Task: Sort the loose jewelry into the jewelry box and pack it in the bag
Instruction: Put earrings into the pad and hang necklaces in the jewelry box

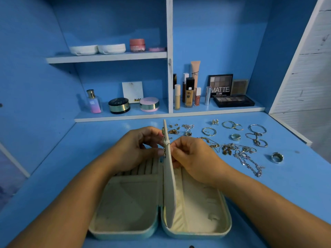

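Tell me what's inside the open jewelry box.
Ring rolls and a bare compartment on the left; small gold pieces on the upright middle flap. The flap and right hand hide part of the right half.

A home vanity nook, as I saw it.
I looked onto blue shelves (107, 57) stocked with foundation bottles (189, 93), an eyeshadow palette (220, 85) and perfume (93, 102), with loose jewelry (241, 151) on the worktop (89, 149).

A: Clr of surface (59, 176), shelf (107, 57)?
B: Blue; shelf edge white.
A: And the jewelry box (197, 236)?
B: Cream inside, pale teal outside.
A: The loose jewelry (231, 147)?
B: Gold + silver mix. Perfume btl (94, 102) pink-purple gradient.
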Demonstrator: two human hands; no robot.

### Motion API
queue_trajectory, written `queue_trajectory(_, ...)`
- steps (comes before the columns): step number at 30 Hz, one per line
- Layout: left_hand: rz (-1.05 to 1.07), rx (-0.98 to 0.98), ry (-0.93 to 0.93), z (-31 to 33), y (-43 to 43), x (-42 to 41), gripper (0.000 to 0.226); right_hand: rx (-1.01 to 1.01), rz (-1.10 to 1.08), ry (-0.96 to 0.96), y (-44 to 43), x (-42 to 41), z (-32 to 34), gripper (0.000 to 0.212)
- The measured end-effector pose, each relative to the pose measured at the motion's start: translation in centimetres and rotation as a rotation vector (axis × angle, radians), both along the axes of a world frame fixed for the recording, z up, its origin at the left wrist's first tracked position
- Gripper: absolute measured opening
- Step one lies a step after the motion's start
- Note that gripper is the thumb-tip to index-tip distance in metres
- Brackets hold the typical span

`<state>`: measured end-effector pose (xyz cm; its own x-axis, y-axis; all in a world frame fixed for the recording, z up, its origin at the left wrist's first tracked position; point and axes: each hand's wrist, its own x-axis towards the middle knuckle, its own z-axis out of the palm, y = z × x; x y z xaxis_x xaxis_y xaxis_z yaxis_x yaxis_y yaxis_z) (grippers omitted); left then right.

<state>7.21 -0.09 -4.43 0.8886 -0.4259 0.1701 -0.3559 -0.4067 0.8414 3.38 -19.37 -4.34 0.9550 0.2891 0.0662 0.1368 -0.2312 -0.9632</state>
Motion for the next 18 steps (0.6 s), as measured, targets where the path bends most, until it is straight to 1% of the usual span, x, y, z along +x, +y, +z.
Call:
queue_trajectory(7, -0.009, -0.009, 0.0, -0.06, 0.13, 0.17, 0.028, -0.021, -0.024, 0.059, -0.2, -0.37, 0.1, 0.017)
queue_trajectory(12, -0.028, 0.003, -0.005, 0.0, 0.24, 0.23, 0.029, -0.107, -0.042, 0.033, 0.02, -0.39, 0.23, 0.018)
queue_trajectory(18, -0.031, -0.009, -0.006, -0.13, 0.19, 0.28, 0.024, -0.097, -0.064, 0.031, 0.03, -0.38, 0.17, 0.02)
